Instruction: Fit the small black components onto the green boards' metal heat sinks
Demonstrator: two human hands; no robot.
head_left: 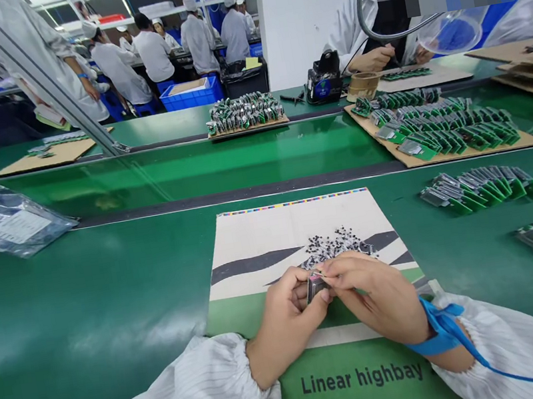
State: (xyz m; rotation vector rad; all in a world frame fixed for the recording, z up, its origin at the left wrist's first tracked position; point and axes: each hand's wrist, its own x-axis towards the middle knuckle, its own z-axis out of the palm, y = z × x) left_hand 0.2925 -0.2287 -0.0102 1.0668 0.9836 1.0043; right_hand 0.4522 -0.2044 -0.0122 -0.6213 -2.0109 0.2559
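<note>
Between my hands, over a printed cardboard sheet (246, 233), is a small circuit board (315, 284) with a dark metallic face. My left hand (287, 314) is closed around it, thumb in front and fingers behind. My right hand (374, 287) pinches at the board's upper edge; what its fingertips hold, if anything, is too small to make out. Just beyond my fingers lies a pile of tiny black and silver components (339, 242). A blue wrist strap (438, 327) with a cord circles my right wrist.
At right lie two rows of circuit boards (482, 187) on the green bench (111, 305). Further back, more boards stand on a cardboard tray (530, 139). A silver antistatic bag (11, 219) lies at left. A person's hand (373, 60) works across the bench, near a magnifier lamp (451, 32).
</note>
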